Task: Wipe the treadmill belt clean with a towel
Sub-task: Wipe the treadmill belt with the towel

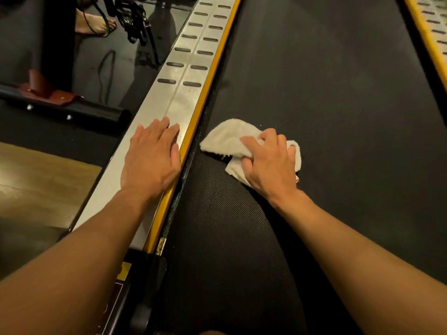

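A black textured treadmill belt (326, 93) runs from the bottom centre up to the top right. On it, near its left edge, lies a crumpled white towel (227, 139). My right hand (268, 160) grips the towel from above, fingers curled into the cloth, pressing it on the belt. My left hand (152, 155) rests flat with straight fingers on the silver side rail (188, 76), just left of the rail's yellow edge strip (212, 76).
A second yellow-edged rail (430, 30) borders the belt at the top right. Left of the treadmill are a black tube frame (72, 114) with a brown bracket, dark floor matting, a wood floor patch (36, 184), cables, and another person's foot (94, 22).
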Tool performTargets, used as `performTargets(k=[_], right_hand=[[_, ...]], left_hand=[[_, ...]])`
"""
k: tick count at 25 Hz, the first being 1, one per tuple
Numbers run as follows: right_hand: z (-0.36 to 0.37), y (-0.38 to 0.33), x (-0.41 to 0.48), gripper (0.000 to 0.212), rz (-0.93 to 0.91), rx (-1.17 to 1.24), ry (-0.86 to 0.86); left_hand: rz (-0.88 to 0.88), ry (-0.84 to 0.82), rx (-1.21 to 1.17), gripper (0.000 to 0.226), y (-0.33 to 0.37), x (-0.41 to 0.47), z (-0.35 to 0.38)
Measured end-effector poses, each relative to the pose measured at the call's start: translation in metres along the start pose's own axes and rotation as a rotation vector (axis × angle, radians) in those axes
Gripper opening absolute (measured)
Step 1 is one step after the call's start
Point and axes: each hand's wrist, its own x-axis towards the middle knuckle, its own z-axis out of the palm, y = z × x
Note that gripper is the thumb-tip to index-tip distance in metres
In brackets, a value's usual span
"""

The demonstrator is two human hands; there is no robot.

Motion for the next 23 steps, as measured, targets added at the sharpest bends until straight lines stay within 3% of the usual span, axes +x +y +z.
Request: performTargets(k=[2, 7, 10, 13, 15, 18, 23], right_hand=[[-0.004, 0.010, -0.011, 0.030, -0.057, 0.036, -0.010], [0.001, -0.026, 0.020, 0.030, 0.038, -0.034, -0.027], [-0.004, -0.024, 0.008, 0.041, -0.064, -0.014, -0.069], [-0.010, -0.012, -0.012, 0.034, -0.161, 0.012, -0.104], [-0.007, -0.021, -0.001, 0.026, -0.125, 0.004, -0.066], [-0.002, -0.050, 0.006, 0.036, -0.057, 0.014, -0.075], [-0.008, -0.041, -0.046, 0.048, -0.425, 0.051, -0.124]], left_hand=[[-0.001, -0.017, 0.016, 0.047, 0.000, 0.001, 0.001], [-0.008, -0.014, 0.004, 0.046, 0.000, 0.000, 0.001], [-0.005, -0.007, -0.007, 0.045, 0.001, 0.000, -0.001], [-0.007, -0.014, 0.002, 0.046, 0.000, 0.000, -0.002], [-0.008, -0.012, 0.008, 0.046, -0.001, 0.000, -0.002], [-0.009, -0.012, -0.016, 0.046, 0.001, 0.001, -0.002], [-0.017, -0.009, 0.011, 0.045, 0.002, 0.000, -0.001]])
